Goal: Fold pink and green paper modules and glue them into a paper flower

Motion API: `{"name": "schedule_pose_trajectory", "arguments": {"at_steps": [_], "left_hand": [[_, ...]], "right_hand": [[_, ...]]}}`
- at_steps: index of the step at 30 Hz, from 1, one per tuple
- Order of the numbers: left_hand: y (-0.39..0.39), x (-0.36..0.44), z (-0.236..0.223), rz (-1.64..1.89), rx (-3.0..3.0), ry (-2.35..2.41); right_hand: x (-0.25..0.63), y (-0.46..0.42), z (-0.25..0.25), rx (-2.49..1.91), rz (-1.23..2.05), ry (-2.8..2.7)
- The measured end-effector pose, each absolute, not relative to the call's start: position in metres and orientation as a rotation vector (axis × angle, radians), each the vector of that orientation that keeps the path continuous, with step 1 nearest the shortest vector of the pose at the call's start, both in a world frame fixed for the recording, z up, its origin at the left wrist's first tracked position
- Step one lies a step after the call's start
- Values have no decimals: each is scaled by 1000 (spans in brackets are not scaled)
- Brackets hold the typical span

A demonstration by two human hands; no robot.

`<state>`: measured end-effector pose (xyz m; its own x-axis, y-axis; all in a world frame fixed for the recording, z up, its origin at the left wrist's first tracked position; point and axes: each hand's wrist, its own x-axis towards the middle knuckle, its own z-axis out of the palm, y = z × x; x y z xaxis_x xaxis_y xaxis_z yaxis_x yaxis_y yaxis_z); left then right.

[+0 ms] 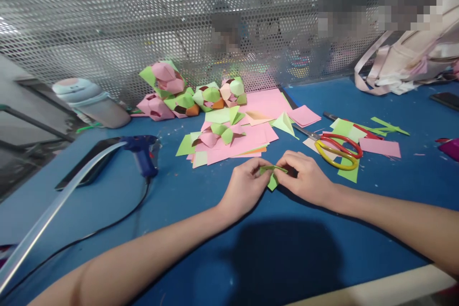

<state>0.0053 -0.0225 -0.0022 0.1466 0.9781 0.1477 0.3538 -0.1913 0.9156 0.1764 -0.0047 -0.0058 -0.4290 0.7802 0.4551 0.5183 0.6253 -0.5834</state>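
Observation:
Both my hands meet over the blue table (186,201) on a small folded piece of green paper (273,178). My left hand (245,186) pinches its left end with closed fingers. My right hand (304,177) pinches its right end, fingers curled over it. Just beyond my hands lies a pile of pink and green paper sheets (236,141) with folded pieces on top. Red and yellow scissors (337,149) lie to the right of my right hand.
Several finished paper balls (186,93) stand at the back by the perforated metal wall. A blue glue gun (141,153) with its cord and a dark phone (86,165) lie at left, a bottle (89,103) behind them. A pale bag (412,62) sits at back right.

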Motion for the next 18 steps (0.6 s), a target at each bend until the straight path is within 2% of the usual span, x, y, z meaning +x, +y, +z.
{"name": "schedule_pose_trajectory", "arguments": {"at_steps": [18], "left_hand": [[-25, 4, -2, 1020, 1703, 1288]], "right_hand": [[178, -8, -9, -928, 363, -2160]]}}
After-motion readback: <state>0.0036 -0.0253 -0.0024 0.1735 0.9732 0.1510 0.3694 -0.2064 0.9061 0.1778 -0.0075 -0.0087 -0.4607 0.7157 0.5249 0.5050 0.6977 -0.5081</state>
